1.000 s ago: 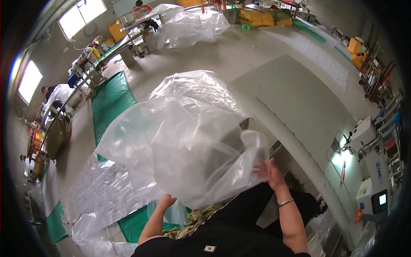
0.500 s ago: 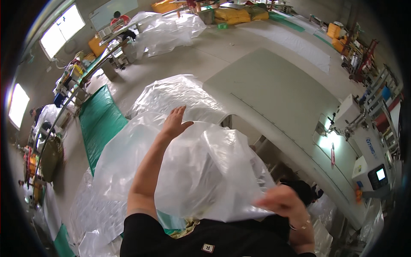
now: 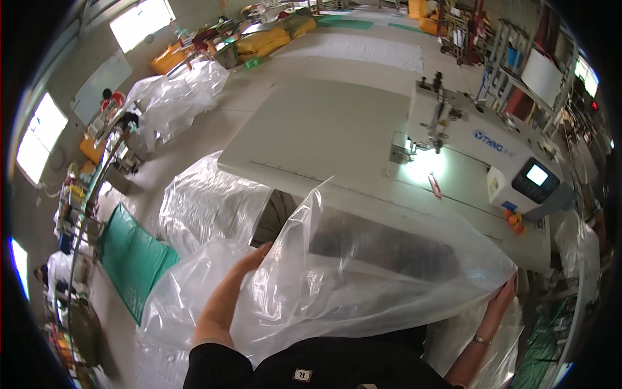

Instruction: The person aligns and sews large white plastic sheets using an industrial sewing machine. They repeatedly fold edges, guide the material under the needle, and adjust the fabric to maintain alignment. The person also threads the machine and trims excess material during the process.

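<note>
A clear plastic sheet [image 3: 363, 285] is spread in front of me, its upper edge rising to a point over the sewing table's near side. My right hand [image 3: 504, 293] is closed on the sheet's right corner, beside the table's front edge. At the sheet's left edge, my left hand [image 3: 258, 255] is closed on the plastic, its fingertips partly hidden behind it. Beyond the sheet stands a sewing machine [image 3: 492, 139] with a lit needle area and a small screen. A red-handled tool [image 3: 435, 185] lies on the pale sewing table [image 3: 311, 123], near the light.
More crumpled plastic [image 3: 210, 201] hangs at the table's left end and piles beside my left arm. A green tarp [image 3: 133, 259] covers floor further left. Small orange objects [image 3: 514, 220] sit by the machine's base. A person [image 3: 111, 100] is at a far-left bench.
My view has turned right toward the machine. Both hands, raised apart from each other before, are now at the sheet's edges. The plastic has spread rightward and now overlaps the table front.
</note>
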The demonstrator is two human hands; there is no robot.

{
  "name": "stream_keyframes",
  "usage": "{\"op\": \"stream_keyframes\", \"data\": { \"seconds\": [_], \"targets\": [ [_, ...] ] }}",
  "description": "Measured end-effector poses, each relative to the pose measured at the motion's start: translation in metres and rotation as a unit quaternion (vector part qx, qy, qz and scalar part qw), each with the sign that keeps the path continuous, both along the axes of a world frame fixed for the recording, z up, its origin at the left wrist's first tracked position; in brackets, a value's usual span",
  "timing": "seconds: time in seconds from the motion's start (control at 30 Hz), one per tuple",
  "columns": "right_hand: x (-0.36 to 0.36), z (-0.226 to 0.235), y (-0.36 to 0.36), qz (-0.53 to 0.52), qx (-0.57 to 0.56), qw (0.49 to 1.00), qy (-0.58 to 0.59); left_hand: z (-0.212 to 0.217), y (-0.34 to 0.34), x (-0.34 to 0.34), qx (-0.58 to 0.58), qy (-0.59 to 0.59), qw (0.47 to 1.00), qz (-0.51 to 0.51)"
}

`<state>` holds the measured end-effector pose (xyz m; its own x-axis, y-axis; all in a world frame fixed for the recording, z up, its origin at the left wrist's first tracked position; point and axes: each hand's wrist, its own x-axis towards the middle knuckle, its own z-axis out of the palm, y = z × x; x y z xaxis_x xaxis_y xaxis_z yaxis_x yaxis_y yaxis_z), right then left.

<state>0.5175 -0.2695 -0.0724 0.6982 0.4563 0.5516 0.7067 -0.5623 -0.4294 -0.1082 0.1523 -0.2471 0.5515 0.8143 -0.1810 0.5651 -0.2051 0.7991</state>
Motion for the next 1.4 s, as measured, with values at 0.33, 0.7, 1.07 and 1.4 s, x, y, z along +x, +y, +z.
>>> {"op": "stream_keyframes", "data": {
  "seconds": [0.33, 0.7, 1.07, 1.4],
  "targets": [
    [0.029, 0.016, -0.046, 0.018, 0.278, 0.841, 0.465, 0.053, 0.028, -0.015, -0.057, -0.127, 0.959, 0.245],
    [-0.015, 0.045, 0.027, 0.018, 0.354, 0.794, 0.494, 0.394, 0.234, 0.051, 0.625, -0.043, 0.743, 0.237],
    [-0.099, -0.037, 0.034, -0.073, 0.31, 0.829, 0.46, 0.209, 0.166, 0.268, 0.324, 0.049, 0.939, -0.105],
    [-0.08, -0.086, -0.047, -0.14, 0.113, 0.976, 0.125, 0.179, 0.242, 0.23, 0.487, 0.184, 0.85, -0.085]
  ]
}}
